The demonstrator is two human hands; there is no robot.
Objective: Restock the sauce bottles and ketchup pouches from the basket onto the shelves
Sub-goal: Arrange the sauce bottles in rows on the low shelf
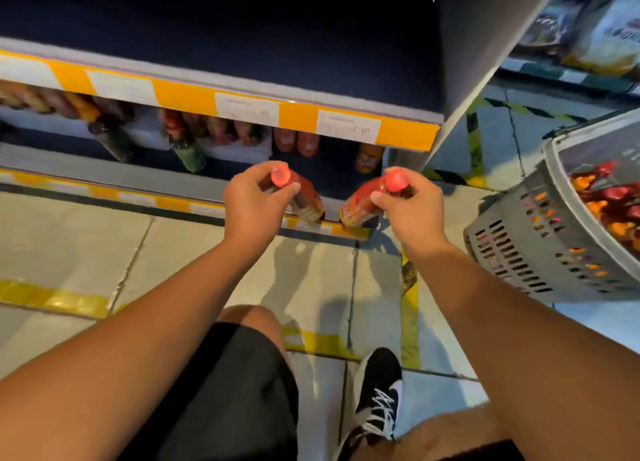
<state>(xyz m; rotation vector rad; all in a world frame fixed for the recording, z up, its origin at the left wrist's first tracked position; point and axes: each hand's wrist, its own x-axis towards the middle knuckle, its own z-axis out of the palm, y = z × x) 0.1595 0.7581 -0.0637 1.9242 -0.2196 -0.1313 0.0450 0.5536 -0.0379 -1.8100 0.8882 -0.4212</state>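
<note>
My left hand (pixel 252 204) grips a red sauce bottle (pixel 304 197) by its neck, red cap towards me. In my right hand (pixel 412 207) is a second red sauce bottle (pixel 360 204), held the same way. Both bottles tilt with their bases over the front edge of the bottom shelf (pixel 194 190). The grey plastic basket (pixel 540 238) stands on the floor to the right, with red and orange pouches (pixel 609 204) inside. Several sauce bottles (pixel 214 128) stand blurred further back on the bottom shelf.
An upper shelf with a yellow price strip (pixel 298 114) overhangs the bottles. The shelf unit's grey end panel (pixel 478 62) rises at right, with packaged goods (pixel 602 27) beyond it. My knee and black shoe (pixel 377 401) rest on the tiled floor with yellow tape lines.
</note>
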